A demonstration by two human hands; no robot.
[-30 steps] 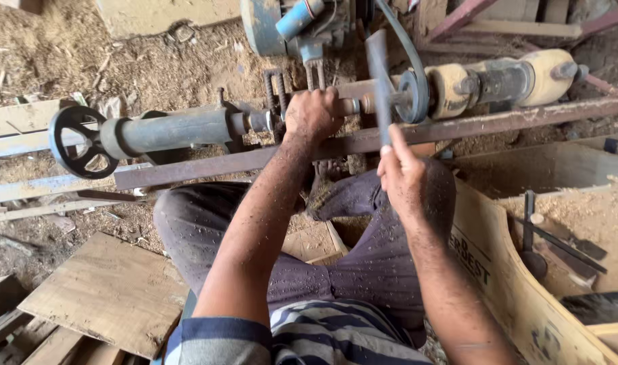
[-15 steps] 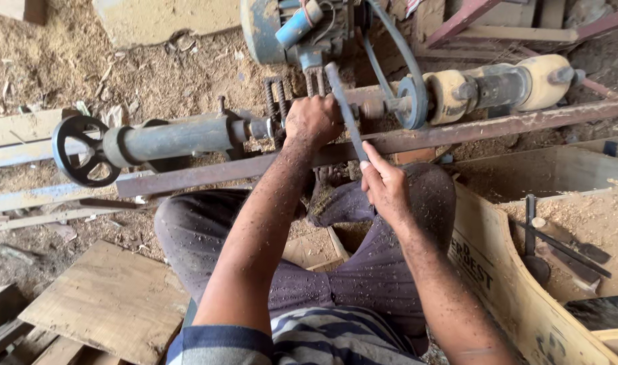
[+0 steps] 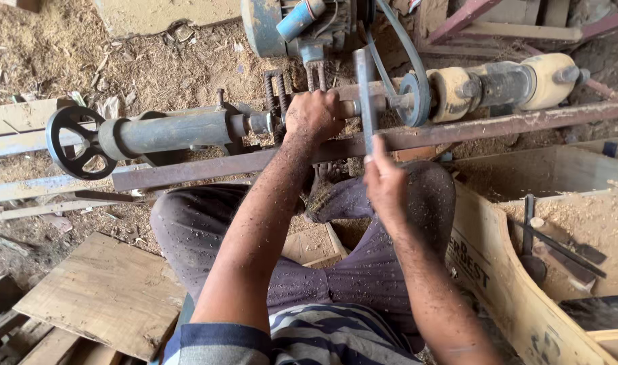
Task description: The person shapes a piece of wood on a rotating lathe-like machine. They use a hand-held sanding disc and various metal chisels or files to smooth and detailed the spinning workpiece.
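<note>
A black handwheel [image 3: 76, 140] sits at the left end of the grey tailstock barrel [image 3: 170, 132]. Sawdust [image 3: 86, 61] covers the ground behind it. A flat plywood board [image 3: 109, 294] lies at the lower left, beside loose planks [image 3: 18, 122]. At the right edge, a wooden crate [image 3: 512, 297] holds dark metal tools [image 3: 559, 247] lying on shavings.

Sawdust-strewn floor [image 3: 65, 61], plywood board [image 3: 106, 294], wooden planks [image 3: 11, 125]
</note>
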